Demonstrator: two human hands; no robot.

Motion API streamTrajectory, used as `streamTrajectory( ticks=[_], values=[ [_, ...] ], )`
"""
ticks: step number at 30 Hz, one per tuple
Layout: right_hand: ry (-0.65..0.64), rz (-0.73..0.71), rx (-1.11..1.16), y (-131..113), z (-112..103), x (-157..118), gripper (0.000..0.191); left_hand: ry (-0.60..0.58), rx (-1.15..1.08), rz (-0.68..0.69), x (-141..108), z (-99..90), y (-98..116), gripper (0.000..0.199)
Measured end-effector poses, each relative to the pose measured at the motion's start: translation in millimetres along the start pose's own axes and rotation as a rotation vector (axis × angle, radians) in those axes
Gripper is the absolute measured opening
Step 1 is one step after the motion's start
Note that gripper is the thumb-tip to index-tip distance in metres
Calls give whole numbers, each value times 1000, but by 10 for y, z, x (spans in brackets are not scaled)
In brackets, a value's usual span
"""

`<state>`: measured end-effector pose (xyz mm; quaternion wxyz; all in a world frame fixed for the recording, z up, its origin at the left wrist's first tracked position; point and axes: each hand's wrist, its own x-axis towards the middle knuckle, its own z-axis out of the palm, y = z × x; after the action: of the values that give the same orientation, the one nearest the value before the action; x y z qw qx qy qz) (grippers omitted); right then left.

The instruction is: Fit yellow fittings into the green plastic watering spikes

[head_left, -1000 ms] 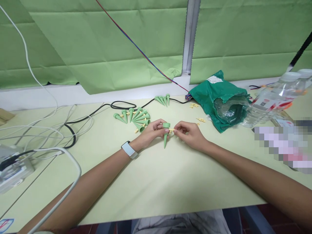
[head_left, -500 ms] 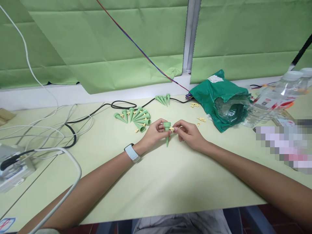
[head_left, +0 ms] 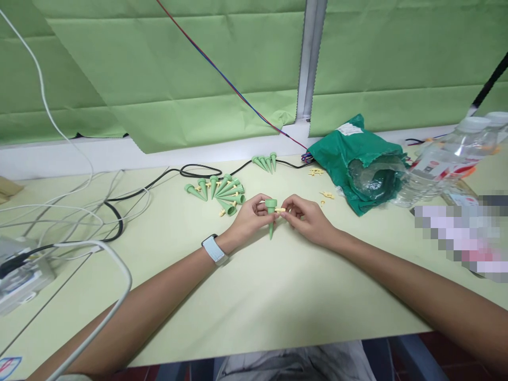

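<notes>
A green spike (head_left: 271,206), wide at the top and pointing down, is held between the fingers of my left hand (head_left: 254,216). From its side sticks out a small yellow piece (head_left: 280,210), and the fingertips of my right hand (head_left: 305,217) are closed on its outer end. Left of my left hand lies a fan of several green spikes (head_left: 216,188), some with yellow pieces on them. Farther back are several more green spikes (head_left: 265,161). Loose yellow pieces (head_left: 316,172) lie in small groups right of centre, beyond my right hand.
A torn green bag (head_left: 357,159) with clear plastic inside lies at the back right, beside clear bottles (head_left: 440,159). White cables (head_left: 79,211) and a black cable (head_left: 119,211) cross the left side, near a power strip (head_left: 27,280). A blurred-out item lies at right.
Both hands keep almost the same place. The fingers of my right hand have shifted slightly on the yellow piece, and more of it shows.
</notes>
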<state>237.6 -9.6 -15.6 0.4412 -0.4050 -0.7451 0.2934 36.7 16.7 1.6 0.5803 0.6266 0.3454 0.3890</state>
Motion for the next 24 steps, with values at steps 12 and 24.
streamTrajectory(
  ticks=[12, 24],
  values=[
    [-44, -73, -114, -5, -6, -8, 35, -23, 2, 2, -21, -1, 28, 37],
    [-85, 89, 11, -33, 51, -13, 41, -53, 14, 1, -16, -33, 11, 34]
  ],
)
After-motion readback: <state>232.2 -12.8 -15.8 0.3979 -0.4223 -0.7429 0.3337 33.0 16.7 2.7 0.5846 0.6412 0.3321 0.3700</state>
